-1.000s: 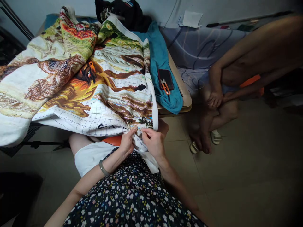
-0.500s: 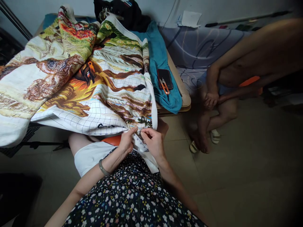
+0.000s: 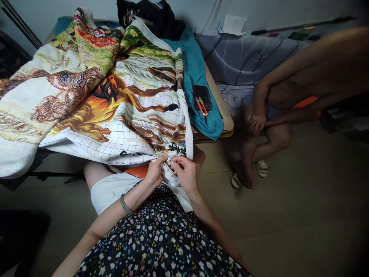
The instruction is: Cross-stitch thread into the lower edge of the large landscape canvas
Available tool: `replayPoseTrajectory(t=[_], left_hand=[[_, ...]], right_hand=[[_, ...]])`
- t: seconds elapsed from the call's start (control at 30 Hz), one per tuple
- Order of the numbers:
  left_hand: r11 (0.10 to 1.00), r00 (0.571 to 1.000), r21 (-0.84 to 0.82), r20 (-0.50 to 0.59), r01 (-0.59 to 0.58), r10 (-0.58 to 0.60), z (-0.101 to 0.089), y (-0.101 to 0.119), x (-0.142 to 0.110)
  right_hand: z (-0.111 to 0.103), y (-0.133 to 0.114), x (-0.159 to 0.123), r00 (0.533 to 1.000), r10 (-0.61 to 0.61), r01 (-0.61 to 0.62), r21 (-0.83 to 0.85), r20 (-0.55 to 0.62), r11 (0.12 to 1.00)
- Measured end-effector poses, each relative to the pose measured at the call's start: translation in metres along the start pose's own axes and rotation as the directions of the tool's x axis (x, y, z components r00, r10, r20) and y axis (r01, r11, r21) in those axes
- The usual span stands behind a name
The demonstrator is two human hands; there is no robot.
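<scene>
A large cross-stitch cloth (image 3: 144,111) with a printed grid and stitched brown, orange and green areas spreads over the table and hangs to my lap. At its near edge my left hand (image 3: 155,171) is closed on the fabric, thumb on top. Beside it, a short gap to the right, my right hand (image 3: 184,171) pinches with thumb and forefinger close to the cloth. What sits between those fingertips is too small to make out. Orange-handled thread snips (image 3: 201,107) lie on a dark phone (image 3: 205,94) to the right of the cloth.
A teal cloth (image 3: 196,65) covers part of the table (image 3: 226,121) with its rounded corner. Dark fabric (image 3: 152,19) is heaped at the back. To the right another person (image 3: 276,92) sits with hands clasped. A stand's leg (image 3: 46,176) shows at lower left.
The view has shifted very slightly. Both hands stay at nearly the same spot on the cloth's near edge, and the right fingers have barely moved.
</scene>
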State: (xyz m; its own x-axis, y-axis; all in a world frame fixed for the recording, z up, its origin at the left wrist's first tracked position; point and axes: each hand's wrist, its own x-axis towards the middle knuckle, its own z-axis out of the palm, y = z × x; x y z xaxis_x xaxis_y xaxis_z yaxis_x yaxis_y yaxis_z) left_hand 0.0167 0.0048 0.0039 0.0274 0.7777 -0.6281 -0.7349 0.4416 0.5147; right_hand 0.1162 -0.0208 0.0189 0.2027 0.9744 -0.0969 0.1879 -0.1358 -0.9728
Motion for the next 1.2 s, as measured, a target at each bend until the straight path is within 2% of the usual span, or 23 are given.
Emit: replayPoseTrajectory(t=[0.47, 0.9, 1.2], left_hand=[[1.000, 1.000, -0.007, 0.015, -0.001, 0.001, 0.0000, -0.0001, -0.0018], [1.000, 1.000, 0.008, -0.021, -0.011, 0.011, 0.0004, -0.0023, -0.0001], [1.000, 1.000, -0.019, 0.015, 0.001, -0.001, 0.0023, 0.0011, -0.0058]], right_hand=[[0.0007, 0.0033, 0.0012, 1.000, -0.019, 0.019, 0.022, -0.001, 1.000], [0.0036, 0.0053, 0.0042, 1.000, -0.001, 0.001, 0.062, -0.001, 0.998], [0.0045, 0.0034, -0.0019, 1.000, -0.016, 0.017, 0.027, -0.025, 0.999]])
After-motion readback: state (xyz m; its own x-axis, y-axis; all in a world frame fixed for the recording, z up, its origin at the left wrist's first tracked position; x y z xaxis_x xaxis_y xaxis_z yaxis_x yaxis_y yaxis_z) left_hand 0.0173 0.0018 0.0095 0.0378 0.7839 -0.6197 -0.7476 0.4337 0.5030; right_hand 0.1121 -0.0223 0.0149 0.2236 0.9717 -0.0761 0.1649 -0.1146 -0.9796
